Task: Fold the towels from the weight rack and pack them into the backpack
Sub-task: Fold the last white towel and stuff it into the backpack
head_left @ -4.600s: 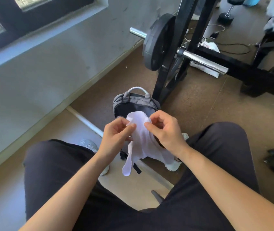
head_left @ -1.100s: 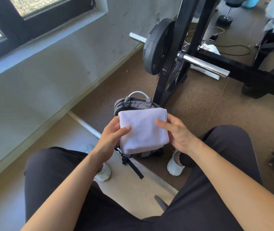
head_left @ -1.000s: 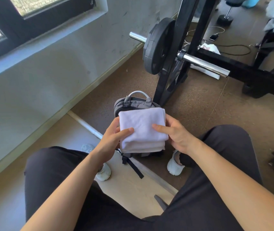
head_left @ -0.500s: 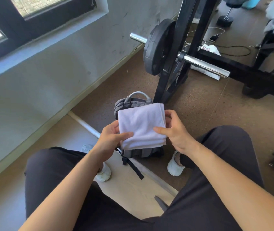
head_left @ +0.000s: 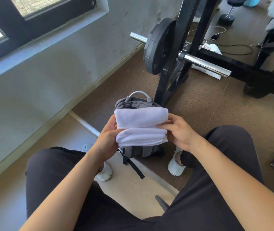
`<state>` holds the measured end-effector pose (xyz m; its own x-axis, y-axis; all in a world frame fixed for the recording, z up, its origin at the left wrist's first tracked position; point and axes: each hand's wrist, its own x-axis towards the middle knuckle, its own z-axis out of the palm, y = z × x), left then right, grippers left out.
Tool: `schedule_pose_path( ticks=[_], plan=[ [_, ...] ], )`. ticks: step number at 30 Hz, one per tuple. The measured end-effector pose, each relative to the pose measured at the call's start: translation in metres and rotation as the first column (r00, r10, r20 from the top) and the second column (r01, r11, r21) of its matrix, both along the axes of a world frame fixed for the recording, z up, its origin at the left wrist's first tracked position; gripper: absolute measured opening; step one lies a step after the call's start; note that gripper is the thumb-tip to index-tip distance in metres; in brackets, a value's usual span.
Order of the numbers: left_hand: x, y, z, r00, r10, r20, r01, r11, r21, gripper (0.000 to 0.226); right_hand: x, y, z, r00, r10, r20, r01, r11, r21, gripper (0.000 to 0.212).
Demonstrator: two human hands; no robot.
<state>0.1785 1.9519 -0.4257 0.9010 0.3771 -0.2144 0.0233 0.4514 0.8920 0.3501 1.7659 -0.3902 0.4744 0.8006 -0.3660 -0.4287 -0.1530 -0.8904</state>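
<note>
A white towel (head_left: 141, 125), folded into a thick pad of several layers, hangs in the air between my knees. My left hand (head_left: 107, 139) grips its left edge with the thumb on top. My right hand (head_left: 180, 132) pinches its right edge. Directly beneath and behind the towel stands a grey backpack (head_left: 133, 103) with a pale loop handle, mostly hidden by the towel. The black weight rack (head_left: 181, 52) stands just behind the backpack and carries a barbell with a black plate (head_left: 159, 47).
A grey wall (head_left: 49, 72) with a window runs along the left. My feet in white shoes (head_left: 175, 165) flank the backpack. A phone with cable (head_left: 215, 36) and a white cloth (head_left: 211, 47) lie on the brown floor beyond the rack. A light wooden seat (head_left: 133, 197) is under me.
The loose towel of several seconds ago is now a folded pad. In the last second its far half has been doubled over toward me, making it narrower and thicker.
</note>
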Motion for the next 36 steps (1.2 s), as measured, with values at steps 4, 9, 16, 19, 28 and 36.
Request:
schedule_pose_path(
  ticks=[4,9,16,19,28,36],
  plan=[
    [-0.001,0.001,-0.001,0.998,-0.040,0.049,0.044,0.997,-0.068,0.068,-0.002,0.000,0.002,0.996,-0.043,-0.075,0.051,0.993,0.111,0.039],
    [-0.002,0.001,0.000,0.997,-0.081,-0.003,0.080,0.991,-0.110,0.053,0.000,0.000,0.000,0.997,-0.013,-0.074,0.022,0.991,0.132,0.040],
    [-0.003,0.003,-0.001,0.992,-0.127,0.006,0.127,0.991,-0.044,0.029,0.002,-0.003,0.001,0.997,0.025,-0.067,-0.021,0.998,0.066,0.035],
    [-0.004,-0.005,0.004,0.998,-0.055,-0.019,0.056,0.998,0.042,0.029,-0.002,-0.001,-0.005,0.988,0.076,0.135,-0.071,0.997,-0.037,0.032],
    [-0.007,-0.004,0.004,0.997,-0.050,-0.059,0.058,0.986,0.154,0.037,-0.007,0.000,-0.007,0.963,0.262,0.072,-0.250,0.958,-0.136,0.047],
    [-0.006,0.008,0.005,0.980,-0.195,-0.030,0.194,0.980,-0.046,0.021,0.003,-0.004,-0.011,0.901,0.271,0.338,-0.228,0.960,-0.161,0.038]
  ],
)
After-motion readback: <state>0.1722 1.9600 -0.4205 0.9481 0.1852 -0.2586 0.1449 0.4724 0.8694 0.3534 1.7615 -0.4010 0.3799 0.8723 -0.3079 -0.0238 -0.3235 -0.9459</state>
